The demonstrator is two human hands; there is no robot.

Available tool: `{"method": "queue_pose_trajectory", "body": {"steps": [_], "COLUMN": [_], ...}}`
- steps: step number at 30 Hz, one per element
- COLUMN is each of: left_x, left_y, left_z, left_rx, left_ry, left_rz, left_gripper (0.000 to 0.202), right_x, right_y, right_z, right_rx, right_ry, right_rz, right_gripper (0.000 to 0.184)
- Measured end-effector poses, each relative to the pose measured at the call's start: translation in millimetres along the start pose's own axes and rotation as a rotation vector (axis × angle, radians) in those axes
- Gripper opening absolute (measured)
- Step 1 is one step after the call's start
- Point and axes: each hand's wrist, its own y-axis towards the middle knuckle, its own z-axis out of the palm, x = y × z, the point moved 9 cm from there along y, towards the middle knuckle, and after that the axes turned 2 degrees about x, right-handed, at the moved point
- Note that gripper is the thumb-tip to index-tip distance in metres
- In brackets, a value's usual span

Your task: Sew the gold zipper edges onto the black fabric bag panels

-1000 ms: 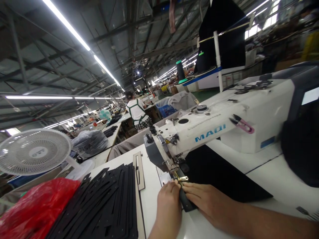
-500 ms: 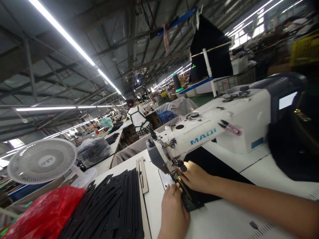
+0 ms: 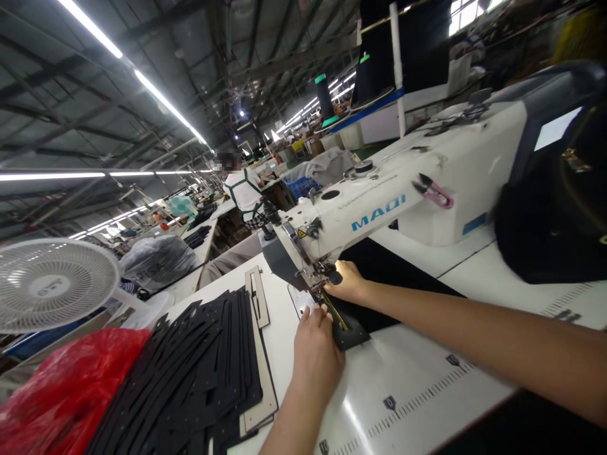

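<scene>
A white sewing machine (image 3: 327, 208) stands over a black fabric piece (image 3: 356, 338) that has a gold zipper (image 3: 337, 313) along it. My left hand (image 3: 317, 351) has its fingers closed on the left edge of this piece, just in front of the needle area. On the far right side of the needle, my right hand (image 3: 348, 283) presses the piece with bent fingers; its fingertips are partly hidden behind the machine head. A larger black cloth (image 3: 403, 268) lies flat under the machine arm, behind my right forearm.
Black cut strips (image 3: 199, 360) are piled on the left, beside a beige slotted template (image 3: 258, 297). A red plastic bag (image 3: 71, 379) and a white fan (image 3: 57, 284) stand farther left. Pink-handled thread snips (image 3: 436, 193) rest against the machine. A person (image 3: 244, 189) works beyond.
My view has tilted down and shifted, so the machine and fan appear higher and farther left. Both hands stay at the black piece by the needle; more of the gold zipper shows.
</scene>
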Motion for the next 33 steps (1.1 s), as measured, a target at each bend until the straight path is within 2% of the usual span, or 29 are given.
{"method": "queue_pose_trajectory", "body": {"steps": [3, 8, 10, 18, 22, 25, 28, 31, 33], "left_x": [2, 5, 5, 15, 21, 25, 32, 32, 27], "left_y": [-3, -8, -8, 1, 1, -4, -12, -18, -21], "left_z": [-2.4, -2.0, -2.0, 0.0, 1.2, -5.8, -16.1, -19.7, -23.9], "left_rx": [-0.038, -0.072, -0.072, 0.026, 0.006, -0.07, -0.135, -0.123, -0.164], "left_ry": [-0.015, -0.071, -0.068, -0.127, -0.149, -0.138, -0.063, -0.047, -0.107], "left_rz": [-0.028, -0.046, -0.05, -0.096, -0.116, -0.191, -0.359, -0.456, -0.431], "left_gripper": [0.042, 0.045, 0.045, 0.043, 0.044, 0.039, 0.019, 0.018, 0.017], "right_x": [2, 8, 9, 12, 8, -17, -67, -107, -113], "right_y": [-2, -37, -45, -31, -31, -39, -48, -55, -58], "right_z": [-4, -4, -2, 2, -8, -33, -60, -66, -66], "right_rx": [-0.04, -0.1, -0.103, -0.077, -0.048, -0.088, -0.148, -0.104, -0.087], "right_ry": [0.025, 0.026, 0.017, -0.033, -0.083, -0.157, -0.246, -0.267, -0.273], "right_rz": [-0.019, -0.189, -0.224, -0.202, -0.213, -0.147, 0.059, 0.212, 0.23], "right_gripper": [0.017, 0.003, 0.004, 0.005, 0.007, 0.011, 0.03, 0.04, 0.039]}}
